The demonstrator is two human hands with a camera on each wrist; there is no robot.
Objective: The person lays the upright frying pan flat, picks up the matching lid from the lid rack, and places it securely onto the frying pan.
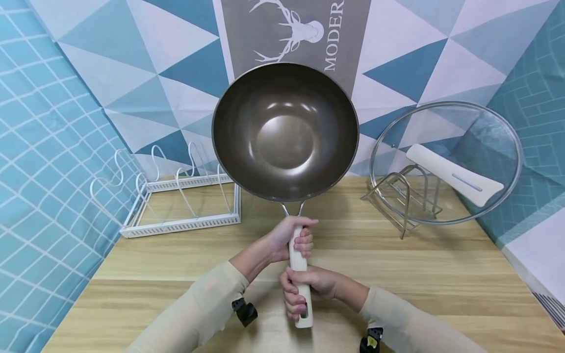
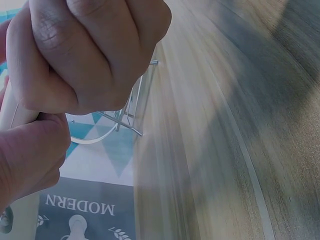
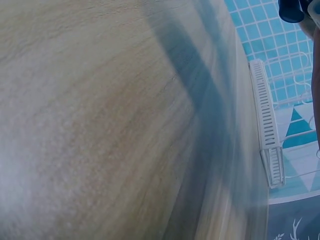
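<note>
Seeing pale sleeves (image 1: 194, 309) first, reaching in low and cut off by the bottom edge. Looking up to the deep dark pan (image 1: 284, 137), high in the middle of the frame: tilted, bowl facing the camera, cream handle (image 1: 298, 257) pointing down the picture, long axis close to vertical. Gripping that handle just below the bowl with the left hand (image 1: 289, 240), fingers curled round; gripping lower, near the end, with the right hand (image 1: 306, 291), wrapped firmly too. Losing much of the handle behind those fingers. Losing part of the deer poster (image 1: 304, 32) behind the pan, and more past the top edge. Spotting a white rack (image 1: 181, 227) at left, partly covered by the pan, and a glass lid (image 1: 476, 147) on a wire stand (image 1: 404, 211) at right. Catching a dark object (image 3: 290, 11) at the right wrist view's upper right, cut off, hard to identify.
</note>
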